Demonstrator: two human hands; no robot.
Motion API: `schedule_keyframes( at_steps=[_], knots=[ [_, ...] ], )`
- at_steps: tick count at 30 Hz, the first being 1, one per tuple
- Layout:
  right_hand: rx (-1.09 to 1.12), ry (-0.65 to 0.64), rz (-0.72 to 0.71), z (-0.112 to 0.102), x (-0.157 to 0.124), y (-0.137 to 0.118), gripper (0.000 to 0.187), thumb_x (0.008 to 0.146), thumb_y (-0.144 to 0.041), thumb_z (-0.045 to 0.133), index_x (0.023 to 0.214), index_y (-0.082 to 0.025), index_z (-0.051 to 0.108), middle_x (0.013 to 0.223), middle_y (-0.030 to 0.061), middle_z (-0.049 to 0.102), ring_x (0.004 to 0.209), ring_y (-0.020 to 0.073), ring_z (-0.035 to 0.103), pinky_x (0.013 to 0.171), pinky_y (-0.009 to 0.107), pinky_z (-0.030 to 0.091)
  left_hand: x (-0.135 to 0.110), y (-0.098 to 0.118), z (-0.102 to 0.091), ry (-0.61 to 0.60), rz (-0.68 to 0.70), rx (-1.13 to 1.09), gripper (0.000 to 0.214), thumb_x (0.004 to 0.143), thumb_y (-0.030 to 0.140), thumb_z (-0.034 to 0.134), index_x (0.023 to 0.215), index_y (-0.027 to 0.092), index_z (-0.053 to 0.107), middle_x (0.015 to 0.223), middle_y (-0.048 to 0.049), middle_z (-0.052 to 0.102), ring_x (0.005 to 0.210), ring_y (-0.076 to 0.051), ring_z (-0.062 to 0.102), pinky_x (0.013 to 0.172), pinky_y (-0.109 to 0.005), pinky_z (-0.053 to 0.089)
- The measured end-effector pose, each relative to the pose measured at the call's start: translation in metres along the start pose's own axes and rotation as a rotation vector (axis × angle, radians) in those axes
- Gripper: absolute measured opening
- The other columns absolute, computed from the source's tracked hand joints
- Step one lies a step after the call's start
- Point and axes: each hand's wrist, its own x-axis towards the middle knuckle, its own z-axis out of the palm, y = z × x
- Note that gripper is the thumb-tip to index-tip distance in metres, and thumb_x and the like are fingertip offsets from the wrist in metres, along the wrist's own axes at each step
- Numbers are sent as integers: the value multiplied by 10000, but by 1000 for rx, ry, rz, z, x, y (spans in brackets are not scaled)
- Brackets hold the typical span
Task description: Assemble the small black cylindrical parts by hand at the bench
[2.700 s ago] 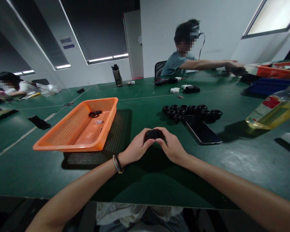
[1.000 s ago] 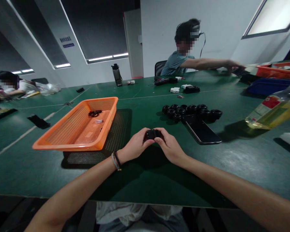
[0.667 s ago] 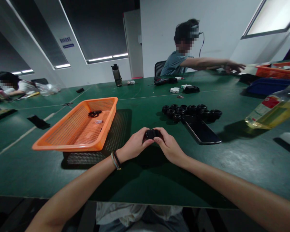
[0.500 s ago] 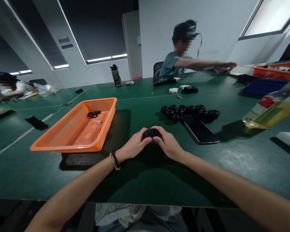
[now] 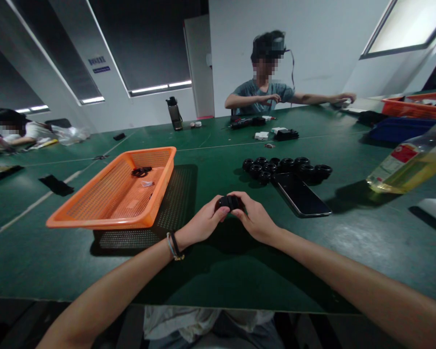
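Between my two hands is a small black round part (image 5: 229, 202), held over the green table; its kind is too dark to make out. My left hand (image 5: 206, 219), with bands on the wrist, is closed on its left side. From the right, my right hand (image 5: 255, 218) grips the same part with thumb and fingers. Several glossy black round parts (image 5: 269, 169) stand in a cluster beyond my right hand. A smartphone (image 5: 303, 195) with a dark screen lies against that cluster.
An orange mesh basket (image 5: 145, 222) with black cords inside stands at left. A clear bottle of yellow liquid (image 5: 403, 162) lies tilted at right. Across the table (image 5: 210, 150), a person (image 5: 263, 97) sits near a black drink bottle (image 5: 174, 114) and a blue tray (image 5: 399, 130).
My hands stay together on the black part, with the fingers shifting slightly around it. The person opposite has sat back and drawn one arm toward the chest.
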Motion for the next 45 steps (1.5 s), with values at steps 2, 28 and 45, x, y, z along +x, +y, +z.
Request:
schedule_keyframes(
  at_steps=[2,28,45],
  knots=[
    [15,7,53,0,-1,-5,337,863,-434,345,1042,-168,449,910,99,603,784,215,587,683,346,472,-1,5,-1,33,31,74,216,869,338,366,942,152,449,824,-27,515,746,-151,491,694,-270,411],
    [-161,-135,-40,-3,9,9,410,787,-184,493,1192,-225,444,1053,77,556,995,228,492,830,422,439,11,-14,-11,149,28,367,256,726,171,567,967,145,484,871,-35,529,752,-151,517,683,-294,452],
    [-673,109,165,-27,21,28,330,743,-247,529,1050,-128,525,1074,151,546,1022,307,470,855,448,428,6,-22,0,-44,185,534,312,778,187,518,1078,150,443,1059,-82,485,897,-178,503,830,-342,458]
  ],
)
